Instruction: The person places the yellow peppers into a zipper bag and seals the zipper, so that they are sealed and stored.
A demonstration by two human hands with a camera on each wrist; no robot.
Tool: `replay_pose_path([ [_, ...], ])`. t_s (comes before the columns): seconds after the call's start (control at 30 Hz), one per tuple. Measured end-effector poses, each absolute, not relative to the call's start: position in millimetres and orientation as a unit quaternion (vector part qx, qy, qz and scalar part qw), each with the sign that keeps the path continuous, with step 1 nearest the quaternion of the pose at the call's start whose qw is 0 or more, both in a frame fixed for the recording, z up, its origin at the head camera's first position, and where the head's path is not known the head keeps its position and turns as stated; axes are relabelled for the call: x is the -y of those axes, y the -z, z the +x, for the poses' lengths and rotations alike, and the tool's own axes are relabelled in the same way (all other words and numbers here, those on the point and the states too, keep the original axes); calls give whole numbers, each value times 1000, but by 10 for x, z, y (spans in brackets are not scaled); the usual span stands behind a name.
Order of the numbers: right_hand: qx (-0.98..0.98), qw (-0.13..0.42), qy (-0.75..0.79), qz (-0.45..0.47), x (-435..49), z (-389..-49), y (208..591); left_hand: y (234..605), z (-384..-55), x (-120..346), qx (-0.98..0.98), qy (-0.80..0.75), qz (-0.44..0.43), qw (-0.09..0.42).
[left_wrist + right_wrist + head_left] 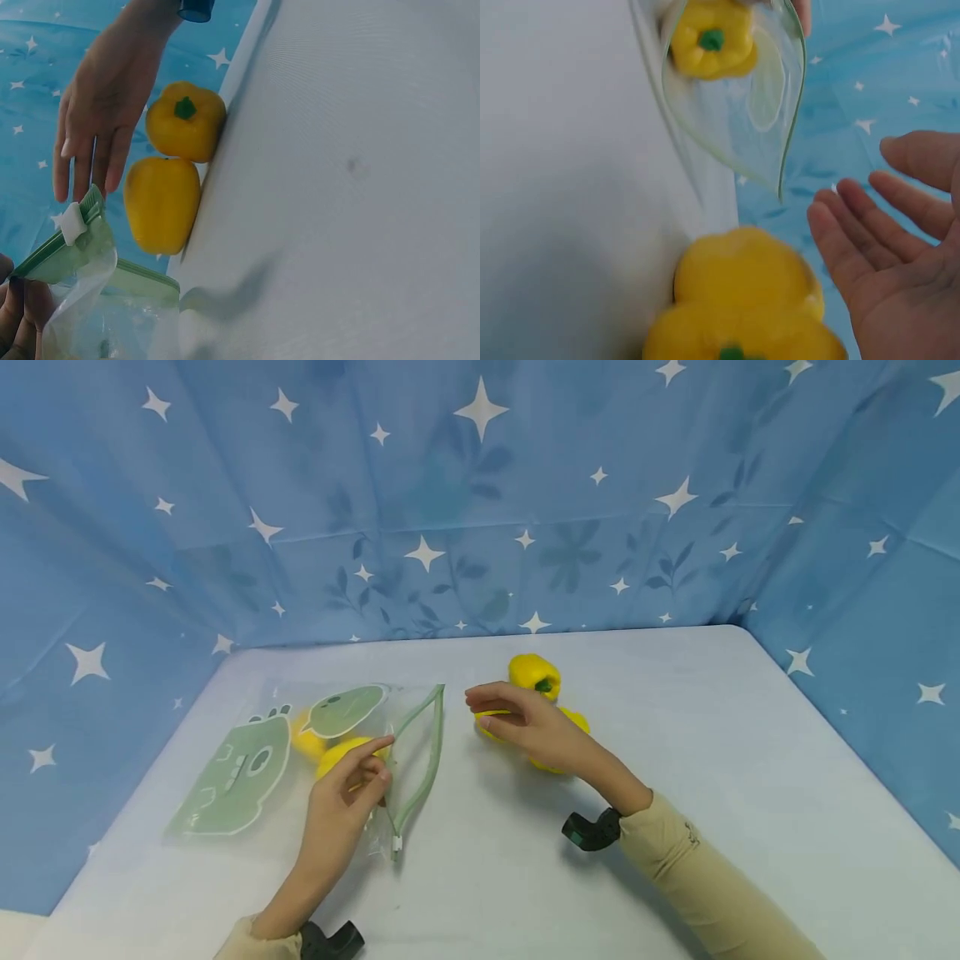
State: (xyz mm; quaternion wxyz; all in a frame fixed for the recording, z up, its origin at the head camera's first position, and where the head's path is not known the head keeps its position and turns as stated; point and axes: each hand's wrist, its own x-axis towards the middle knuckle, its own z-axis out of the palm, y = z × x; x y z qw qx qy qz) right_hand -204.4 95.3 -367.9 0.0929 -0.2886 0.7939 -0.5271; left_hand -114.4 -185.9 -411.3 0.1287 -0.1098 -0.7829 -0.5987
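A clear zip bag (408, 810) with green cartoon prints and a green zip edge lies on the left, its mouth spread toward the right. Yellow bell peppers (306, 742) show inside it. My left hand (345, 793) pinches the bag's near rim, close to the white slider (73, 223). My right hand (536, 727) hovers palm inward, fingers extended and holding nothing, over loose yellow bell peppers (575, 720) that it partly covers. Another yellow bell pepper (532, 673) sits just behind that hand. In the right wrist view, a bagged pepper (712, 41) turns its green stem toward the mouth.
A white table (720, 727) carries everything. Blue star-patterned cloth (480, 502) hangs behind it and along both sides. Each wrist wears a black camera band (592, 829).
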Motion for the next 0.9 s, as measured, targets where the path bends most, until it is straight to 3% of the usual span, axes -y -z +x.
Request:
replay_pose_path([
  [0.53,-835,18,438,-332,-1493,-2150,3653,4142,-1148,1852,786,595,-107,128],
  [0.67,-852,33,409,-327,-1619,-2183,3618,4148,-1143,1861,785,595,-110,129],
  [0.9,-861,109,393,-306,-1877,-2258,3583,4135,-1168,1866,789,590,-114,130],
])
